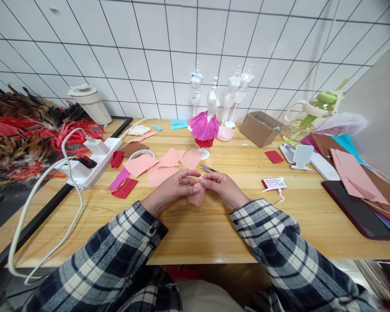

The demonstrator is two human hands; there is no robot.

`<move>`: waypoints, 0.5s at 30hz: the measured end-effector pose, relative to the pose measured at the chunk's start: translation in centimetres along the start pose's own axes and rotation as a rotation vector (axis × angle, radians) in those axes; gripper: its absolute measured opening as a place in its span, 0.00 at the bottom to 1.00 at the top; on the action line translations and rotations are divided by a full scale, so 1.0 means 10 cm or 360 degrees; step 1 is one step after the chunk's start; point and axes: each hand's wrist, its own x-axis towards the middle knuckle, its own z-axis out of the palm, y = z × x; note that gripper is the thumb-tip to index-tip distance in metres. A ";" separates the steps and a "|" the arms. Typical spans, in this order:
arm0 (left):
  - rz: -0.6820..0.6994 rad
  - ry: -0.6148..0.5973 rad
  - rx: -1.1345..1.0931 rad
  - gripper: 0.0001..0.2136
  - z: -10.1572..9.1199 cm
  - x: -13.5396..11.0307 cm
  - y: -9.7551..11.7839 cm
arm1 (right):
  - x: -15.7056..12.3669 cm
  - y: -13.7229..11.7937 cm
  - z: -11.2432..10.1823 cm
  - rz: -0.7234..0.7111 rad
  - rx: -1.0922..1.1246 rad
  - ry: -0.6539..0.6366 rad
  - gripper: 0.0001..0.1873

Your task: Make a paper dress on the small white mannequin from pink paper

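Between my two hands is a small gathered piece of pink crepe paper point(196, 196), its ruffled edge hanging down. My left hand point(177, 187) pinches it from the left with thumb and fingers. From the right, my right hand point(221, 186) pinches its upper end, the fingertips of both hands almost meeting. Just beyond them lie small scissors-like snips point(208, 168). Several flat pink paper pieces point(141, 165) overlap to the left of my hands. Farther back, a white mini mannequin point(212, 102) wears a magenta ruffled paper skirt point(204, 123) over a red layer.
More white mannequins point(196, 82) stand along the tiled wall. A cardboard box point(261, 128) and a green-lidded bottle point(312, 115) are at the back right, a phone point(357, 210) nearer. At left lie red scraps point(125, 188), a tape roll point(142, 154) and a power strip point(95, 164) with looping cables.
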 end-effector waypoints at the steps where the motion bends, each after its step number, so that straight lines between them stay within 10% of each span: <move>1: -0.0005 -0.0021 0.0020 0.24 0.01 0.00 0.00 | 0.00 0.00 0.00 -0.0016 0.0012 0.0047 0.18; 15: -0.0013 -0.0097 0.0263 0.18 -0.03 -0.01 0.01 | 0.04 0.01 -0.09 -0.0067 0.0273 0.0252 0.18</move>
